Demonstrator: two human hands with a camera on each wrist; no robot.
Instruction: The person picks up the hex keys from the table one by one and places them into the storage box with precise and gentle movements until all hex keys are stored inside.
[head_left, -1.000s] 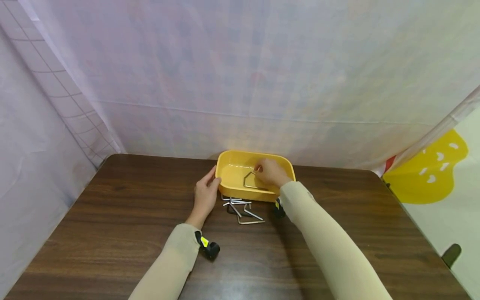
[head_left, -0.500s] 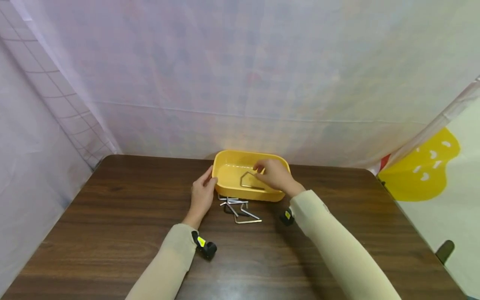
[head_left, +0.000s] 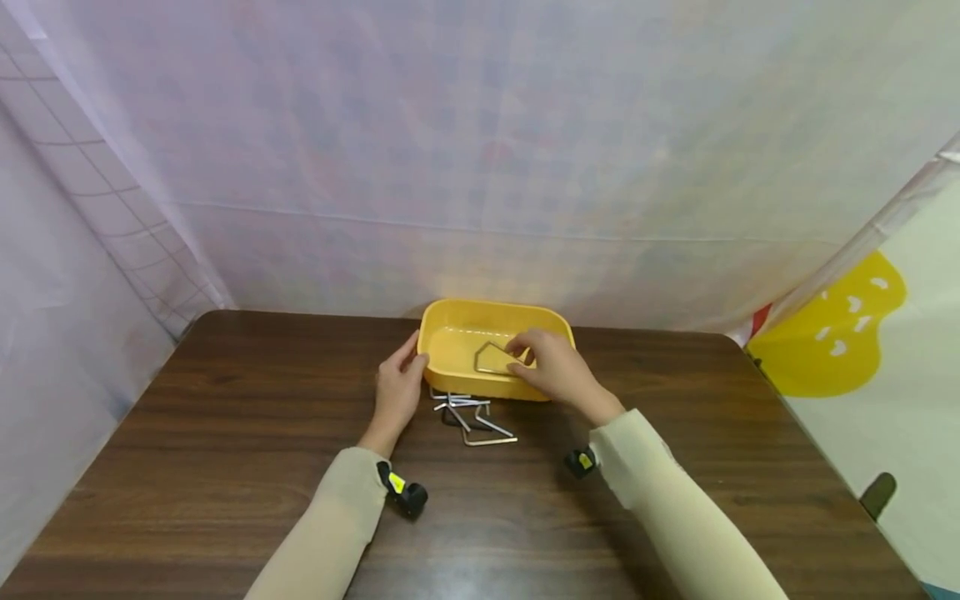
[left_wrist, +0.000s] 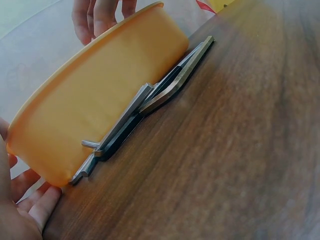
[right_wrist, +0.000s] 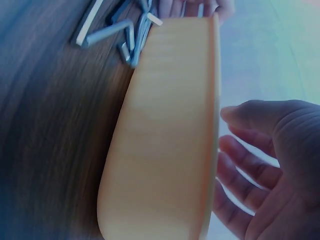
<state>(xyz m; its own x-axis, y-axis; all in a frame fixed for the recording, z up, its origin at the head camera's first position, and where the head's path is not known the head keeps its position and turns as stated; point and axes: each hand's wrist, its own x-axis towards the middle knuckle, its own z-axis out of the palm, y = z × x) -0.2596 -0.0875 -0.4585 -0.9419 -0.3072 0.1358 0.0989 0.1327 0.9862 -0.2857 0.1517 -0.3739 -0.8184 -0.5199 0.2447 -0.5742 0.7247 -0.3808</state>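
Observation:
A yellow plastic bin [head_left: 491, 386] stands near the table's back edge. My left hand [head_left: 397, 390] rests against its left end, fingers along the outer wall and thumb at the near corner. Over the bin's right half hovers my right hand [head_left: 553, 364], fingers loosely bent and apart. In the right wrist view, nothing shows between the fingers of that right hand [right_wrist: 270, 160]. Brass-coloured hex keys [head_left: 477, 360] lie on the bin's floor, partly covered by the right hand. In front of the bin, several silver and dark hex keys [head_left: 496, 426] lie in a loose pile.
The dark wood-grain table [head_left: 225, 467] ends just behind the bin at a pale hanging curtain [head_left: 480, 167]. A yellow patterned shape [head_left: 832, 333] is at the right, beyond the table edge. Each sleeve carries a black wrist camera [head_left: 408, 498].
My right hand has drawn back toward the bin's near side, and its fingers have spread from a tighter curl. The left hand stays at the bin's end. The whole view has shifted slightly.

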